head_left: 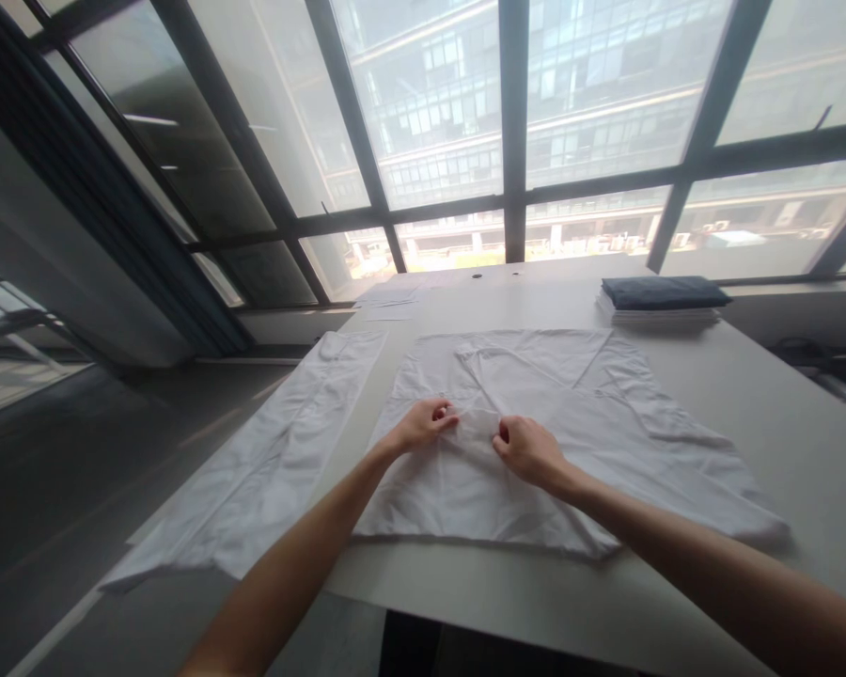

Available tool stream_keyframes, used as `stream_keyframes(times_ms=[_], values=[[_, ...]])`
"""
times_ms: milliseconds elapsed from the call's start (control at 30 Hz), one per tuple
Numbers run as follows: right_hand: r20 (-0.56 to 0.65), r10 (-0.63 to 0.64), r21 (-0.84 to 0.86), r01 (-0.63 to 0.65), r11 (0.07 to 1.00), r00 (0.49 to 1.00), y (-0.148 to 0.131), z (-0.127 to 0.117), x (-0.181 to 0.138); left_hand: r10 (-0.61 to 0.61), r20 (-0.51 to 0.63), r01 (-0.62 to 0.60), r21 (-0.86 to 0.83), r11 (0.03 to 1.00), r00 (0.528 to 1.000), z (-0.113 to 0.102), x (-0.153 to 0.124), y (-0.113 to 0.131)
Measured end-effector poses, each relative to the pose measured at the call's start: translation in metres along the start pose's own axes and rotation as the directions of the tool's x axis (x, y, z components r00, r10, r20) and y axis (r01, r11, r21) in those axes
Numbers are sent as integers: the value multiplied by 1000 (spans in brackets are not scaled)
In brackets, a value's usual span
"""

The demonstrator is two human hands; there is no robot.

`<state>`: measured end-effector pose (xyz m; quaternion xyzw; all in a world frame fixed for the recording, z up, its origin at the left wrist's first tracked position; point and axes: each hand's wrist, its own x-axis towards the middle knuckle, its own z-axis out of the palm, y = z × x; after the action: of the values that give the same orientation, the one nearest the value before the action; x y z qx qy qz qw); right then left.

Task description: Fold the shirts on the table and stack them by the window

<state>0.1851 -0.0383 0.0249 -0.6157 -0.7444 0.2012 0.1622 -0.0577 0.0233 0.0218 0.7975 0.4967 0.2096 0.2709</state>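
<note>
A white shirt (592, 423) lies spread flat on the pale table (782, 423), collar toward the window. My left hand (423, 425) and my right hand (525, 449) rest close together on the shirt's middle front. Both have curled fingers that pinch the white cloth between them, at what looks like the placket. The small part each hand pinches is hidden under the fingers.
Another white garment (268, 470) lies along the table's left side and hangs over its edge. A folded stack with a dark blue piece on top (661, 296) sits at the far right of the table. Papers (391, 296) lie at the far end. Large windows rise behind.
</note>
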Motion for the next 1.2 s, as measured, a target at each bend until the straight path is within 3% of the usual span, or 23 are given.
stream_keyframes(times_ms=[100,200,267,333,400,500,667,933,1067,1133,1200], values=[[-16,-15,-72,14,997,1000,0,0,-4,26,-162,-8,109,994,986,11,-1,4],[-130,-146,-160,125,979,981,-1,-1,-10,170,-321,-79,278,957,932,17,-9,16],[-198,-290,-224,245,943,936,-1,0,-15,302,-234,-203,368,907,924,21,-16,25],[-230,-417,-267,355,896,879,0,4,-18,380,-25,-342,389,856,924,26,-21,29],[-199,-524,-277,466,841,828,3,10,-20,369,147,-397,373,839,918,33,-24,28],[-42,-627,-224,604,765,778,10,19,-21,258,243,-336,375,864,935,40,-24,20],[153,-606,-169,624,763,781,25,20,-30,205,288,-310,394,865,936,31,-23,13],[221,-581,-105,611,785,784,24,2,-56,110,241,-205,418,885,964,19,-13,-5],[190,-587,-5,599,801,787,39,-26,-75,28,117,-74,419,905,993,5,-22,-18],[120,-587,31,588,808,801,64,-46,-90,29,-4,-25,411,911,1000,-11,-42,-23],[19,-525,49,524,851,851,103,-64,-107,80,-50,-57,354,933,996,-29,-72,-27]])
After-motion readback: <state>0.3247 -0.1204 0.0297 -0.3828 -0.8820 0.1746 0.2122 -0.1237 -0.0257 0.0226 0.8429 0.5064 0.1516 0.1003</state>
